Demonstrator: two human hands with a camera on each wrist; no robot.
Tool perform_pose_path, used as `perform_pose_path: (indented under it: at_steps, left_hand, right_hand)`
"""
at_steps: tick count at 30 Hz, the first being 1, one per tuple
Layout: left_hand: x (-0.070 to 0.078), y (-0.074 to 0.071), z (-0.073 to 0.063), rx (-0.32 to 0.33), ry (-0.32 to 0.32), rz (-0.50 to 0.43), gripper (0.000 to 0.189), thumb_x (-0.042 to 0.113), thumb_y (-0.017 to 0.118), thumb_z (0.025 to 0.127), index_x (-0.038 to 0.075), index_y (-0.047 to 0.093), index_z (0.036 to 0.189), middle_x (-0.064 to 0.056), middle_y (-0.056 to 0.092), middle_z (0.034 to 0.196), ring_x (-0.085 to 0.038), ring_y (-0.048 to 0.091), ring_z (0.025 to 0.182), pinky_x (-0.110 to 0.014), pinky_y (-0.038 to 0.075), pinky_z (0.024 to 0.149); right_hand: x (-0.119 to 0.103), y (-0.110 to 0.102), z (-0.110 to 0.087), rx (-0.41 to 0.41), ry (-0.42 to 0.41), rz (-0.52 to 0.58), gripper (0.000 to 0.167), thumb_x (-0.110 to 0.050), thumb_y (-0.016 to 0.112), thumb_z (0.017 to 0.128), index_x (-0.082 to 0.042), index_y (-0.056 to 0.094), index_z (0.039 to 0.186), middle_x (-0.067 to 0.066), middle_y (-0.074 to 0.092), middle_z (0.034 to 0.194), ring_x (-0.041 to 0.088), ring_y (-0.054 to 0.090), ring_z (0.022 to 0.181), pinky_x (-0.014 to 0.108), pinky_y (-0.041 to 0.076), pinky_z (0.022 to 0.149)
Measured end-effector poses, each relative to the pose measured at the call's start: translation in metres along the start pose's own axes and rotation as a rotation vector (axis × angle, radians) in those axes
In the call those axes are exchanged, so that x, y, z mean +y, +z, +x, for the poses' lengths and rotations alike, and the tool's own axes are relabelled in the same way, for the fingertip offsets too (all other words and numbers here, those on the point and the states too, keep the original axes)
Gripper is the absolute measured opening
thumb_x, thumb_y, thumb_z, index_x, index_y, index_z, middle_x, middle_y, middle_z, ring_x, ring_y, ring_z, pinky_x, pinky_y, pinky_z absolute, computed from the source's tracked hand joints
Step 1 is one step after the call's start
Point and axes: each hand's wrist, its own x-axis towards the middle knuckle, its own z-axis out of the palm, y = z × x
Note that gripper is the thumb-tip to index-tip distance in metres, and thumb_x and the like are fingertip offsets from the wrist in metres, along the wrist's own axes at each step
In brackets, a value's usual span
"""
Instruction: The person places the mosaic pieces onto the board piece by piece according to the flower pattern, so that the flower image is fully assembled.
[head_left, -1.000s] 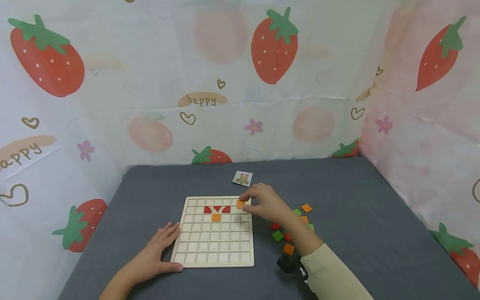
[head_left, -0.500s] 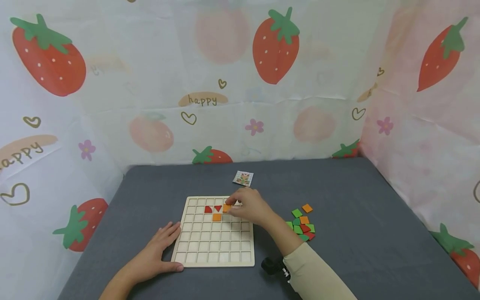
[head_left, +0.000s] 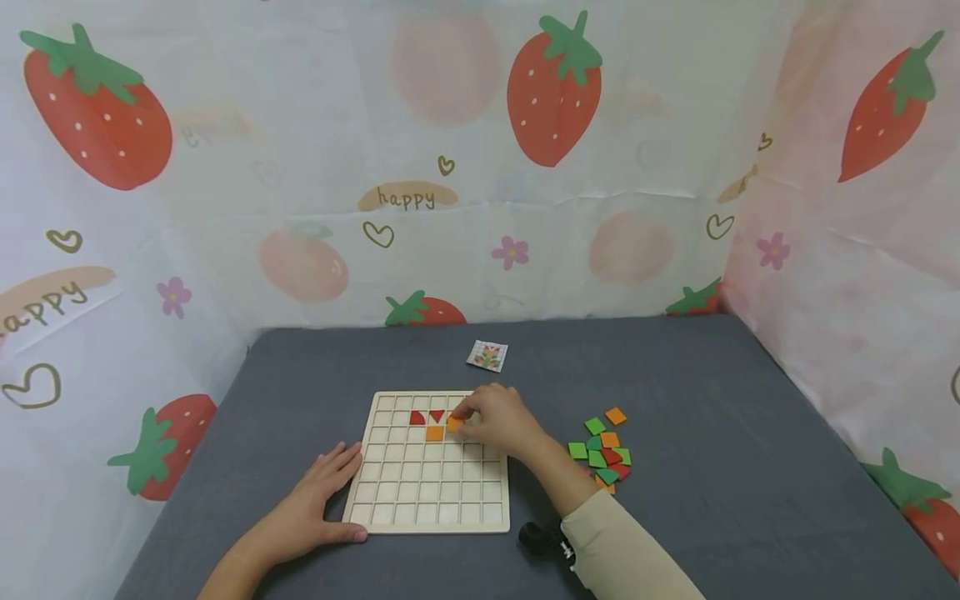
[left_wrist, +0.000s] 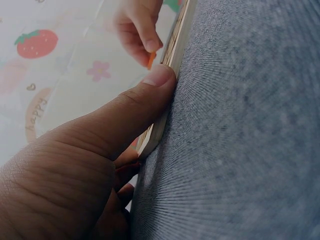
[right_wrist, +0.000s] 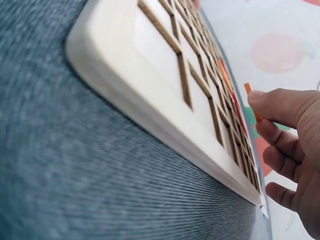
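My right hand point(head_left: 501, 421) pinches an orange square tile point(head_left: 454, 423) between thumb and finger, close over the upper part of the wooden grid board point(head_left: 427, 493). The right wrist view shows this orange tile point(right_wrist: 248, 88) held on edge, above the board's surface. A placed orange square point(head_left: 434, 433) lies just left of it, below a red triangle point(head_left: 437, 415) and a red curved piece point(head_left: 417, 418). At the board's lower left, my left hand point(head_left: 318, 496) rests with fingers along the left side and thumb point(left_wrist: 160, 76) against the front edge.
Loose green, red and orange tiles point(head_left: 596, 458) lie in a pile right of the board, partly behind the right forearm. A small pattern card point(head_left: 487, 356) lies beyond the board. A strawberry-print curtain point(head_left: 300, 167) surrounds the grey table point(head_left: 720, 467).
My right hand has carried the orange tile left and slightly nearer, from the board's upper right to beside the placed orange square. It now hides the right-hand red piece. The left hand stays put.
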Motion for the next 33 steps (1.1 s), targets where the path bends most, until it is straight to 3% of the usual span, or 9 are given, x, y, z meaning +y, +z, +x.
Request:
perform_pose_path:
  at_steps: [4, 8, 10, 12, 16, 21, 23, 27, 33]
  left_hand:
    - [0.0005, -0.0005, 0.0, -0.007, -0.01, -0.007, 0.115, 0.062, 0.085, 0.071, 0.006, 0.036, 0.159, -0.009, 0.027, 0.169, -0.04, 0.012, 0.157, -0.004, -0.011, 0.112]
    - [0.0009, -0.0003, -0.0005, -0.012, -0.029, -0.01, 0.116, 0.063, 0.085, 0.071, 0.007, 0.035, 0.16, -0.008, 0.026, 0.169, -0.038, 0.01, 0.158, -0.036, -0.004, 0.129]
    - [0.0009, -0.0006, -0.0006, -0.013, -0.029, -0.014, 0.116, 0.063, 0.085, 0.071, 0.007, 0.035, 0.16, -0.008, 0.026, 0.17, -0.039, 0.01, 0.158, -0.053, 0.001, 0.128]
    - [0.0005, -0.0005, -0.0004, -0.014, -0.027, -0.015, 0.116, 0.062, 0.085, 0.071, 0.007, 0.034, 0.16, -0.008, 0.025, 0.17, -0.039, 0.01, 0.158, -0.059, 0.004, 0.125]
    - [-0.0007, 0.0, 0.0, -0.012, -0.019, -0.016, 0.116, 0.062, 0.084, 0.072, 0.007, 0.033, 0.161, -0.007, 0.025, 0.17, -0.039, 0.01, 0.158, -0.048, 0.0, 0.128]
    - [-0.0007, 0.0002, 0.0001, -0.005, -0.013, -0.018, 0.116, 0.061, 0.084, 0.072, 0.007, 0.033, 0.161, -0.007, 0.025, 0.17, -0.039, 0.01, 0.158, -0.043, -0.001, 0.128]
    - [-0.0005, 0.0001, 0.0, -0.004, -0.011, -0.019, 0.115, 0.061, 0.084, 0.072, 0.007, 0.033, 0.161, -0.008, 0.025, 0.17, -0.039, 0.01, 0.158, -0.035, -0.004, 0.128]
    - [-0.0005, 0.0, 0.0001, 0.0, -0.002, -0.013, 0.115, 0.06, 0.084, 0.073, 0.006, 0.034, 0.16, -0.008, 0.026, 0.17, -0.04, 0.011, 0.158, -0.008, -0.011, 0.115]
    - [0.0001, -0.0002, 0.0003, 0.003, 0.017, -0.009, 0.115, 0.059, 0.085, 0.073, 0.004, 0.034, 0.16, -0.011, 0.026, 0.169, -0.043, 0.012, 0.157, 0.001, -0.012, 0.107]
  right_hand:
    - [-0.0003, 0.0022, 0.0001, -0.01, -0.012, -0.02, 0.024, -0.03, 0.081, 0.09, -0.023, 0.081, 0.113, -0.01, 0.076, 0.111, 0.018, 0.06, 0.112, 0.052, 0.039, 0.104]
    - [-0.0012, 0.0051, 0.0003, -0.011, -0.024, -0.054, 0.023, -0.029, 0.082, 0.089, -0.025, 0.081, 0.112, -0.011, 0.076, 0.11, 0.017, 0.061, 0.111, 0.05, 0.04, 0.101]
    - [-0.0015, 0.0066, 0.0007, -0.012, -0.027, -0.076, 0.023, -0.029, 0.082, 0.089, -0.026, 0.081, 0.112, -0.012, 0.076, 0.11, 0.017, 0.061, 0.11, 0.048, 0.041, 0.099]
    - [-0.0017, 0.008, 0.0009, -0.01, -0.028, -0.096, 0.024, -0.029, 0.083, 0.088, -0.026, 0.082, 0.112, -0.012, 0.076, 0.109, 0.017, 0.061, 0.109, 0.047, 0.042, 0.097]
    - [-0.0023, 0.0091, 0.0009, -0.002, -0.025, -0.109, 0.024, -0.029, 0.083, 0.088, -0.027, 0.082, 0.111, -0.013, 0.076, 0.107, 0.017, 0.061, 0.108, 0.047, 0.041, 0.098]
    - [-0.0037, 0.0072, 0.0002, -0.006, -0.033, -0.093, 0.025, -0.029, 0.084, 0.087, -0.025, 0.082, 0.112, -0.012, 0.076, 0.108, 0.018, 0.061, 0.112, 0.05, 0.041, 0.101]
    - [-0.004, 0.0064, 0.0, -0.011, -0.038, -0.087, 0.025, -0.029, 0.084, 0.087, -0.025, 0.082, 0.112, -0.011, 0.076, 0.109, 0.018, 0.061, 0.113, 0.05, 0.04, 0.102]
    - [-0.0047, 0.0056, -0.0005, -0.017, -0.035, -0.082, 0.026, -0.029, 0.084, 0.087, -0.025, 0.082, 0.113, -0.011, 0.076, 0.11, 0.018, 0.061, 0.113, 0.05, 0.04, 0.102]
    - [-0.0054, 0.0067, -0.001, -0.012, -0.025, -0.089, 0.026, -0.031, 0.085, 0.085, -0.026, 0.082, 0.111, -0.013, 0.076, 0.109, 0.017, 0.061, 0.113, 0.05, 0.04, 0.104]
